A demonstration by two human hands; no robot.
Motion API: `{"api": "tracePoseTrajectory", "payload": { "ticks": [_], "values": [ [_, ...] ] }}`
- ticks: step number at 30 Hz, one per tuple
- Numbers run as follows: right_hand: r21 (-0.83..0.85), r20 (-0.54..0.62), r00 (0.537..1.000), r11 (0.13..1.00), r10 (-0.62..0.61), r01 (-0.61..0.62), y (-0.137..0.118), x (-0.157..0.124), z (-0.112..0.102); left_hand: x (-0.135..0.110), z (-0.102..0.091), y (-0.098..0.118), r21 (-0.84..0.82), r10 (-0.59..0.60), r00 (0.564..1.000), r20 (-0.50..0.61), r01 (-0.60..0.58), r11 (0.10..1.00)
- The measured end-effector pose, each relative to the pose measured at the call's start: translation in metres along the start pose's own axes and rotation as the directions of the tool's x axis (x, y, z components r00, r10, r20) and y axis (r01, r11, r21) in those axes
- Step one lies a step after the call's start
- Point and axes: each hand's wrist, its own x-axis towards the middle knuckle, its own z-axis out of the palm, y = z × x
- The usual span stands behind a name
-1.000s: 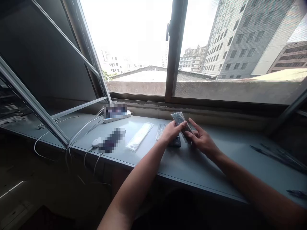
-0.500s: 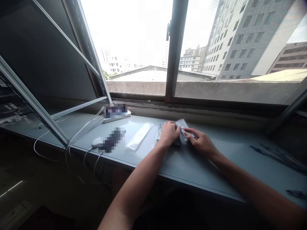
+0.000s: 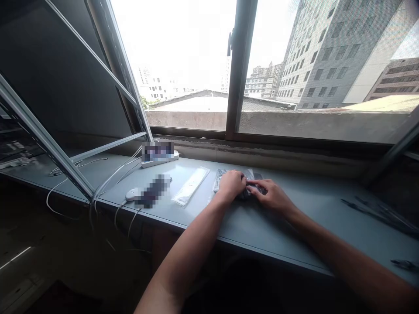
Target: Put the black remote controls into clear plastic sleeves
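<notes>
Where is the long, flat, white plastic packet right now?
The packet lies on the grey tabletop, left of centre in the head view, between the round white puck and the person's bare left hand.

"What sort of place is this?"

"A workroom of some kind indoors; whether it belongs to an office or a workshop, I can't tell."

"What shows it?"

"A long, plain table (image 3: 321, 196) crosses the middle of the frame beneath a wide window (image 3: 241, 69). A bare metal rack (image 3: 49, 141) rises at the left, with white cables (image 3: 94, 200) hanging over the table's edge."

"And outside?"

"Tall buildings (image 3: 317, 56) at upper right, a low roof (image 3: 199, 104) near upper centre."
</notes>
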Motion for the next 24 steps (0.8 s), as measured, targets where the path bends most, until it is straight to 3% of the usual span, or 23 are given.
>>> {"api": "tracePoseTrajectory", "payload": {
  "ticks": [11, 24],
  "values": [
    [-0.077, -0.023, 0.999, 0.996, -0.046, 0.044, 0.016, 0.004, 0.003, -0.001, -0.002, 0.0, -0.089, -0.016, 1.0, 0.013, 0.017, 0.996],
    [-0.061, -0.037, 0.997, 0.996, -0.062, 0.059, 0.018, 0.003, 0.006, -0.001, 0.002, -0.002, -0.037, 0.002, 1.0, 0.007, -0.002, 0.999]
  ]
}}
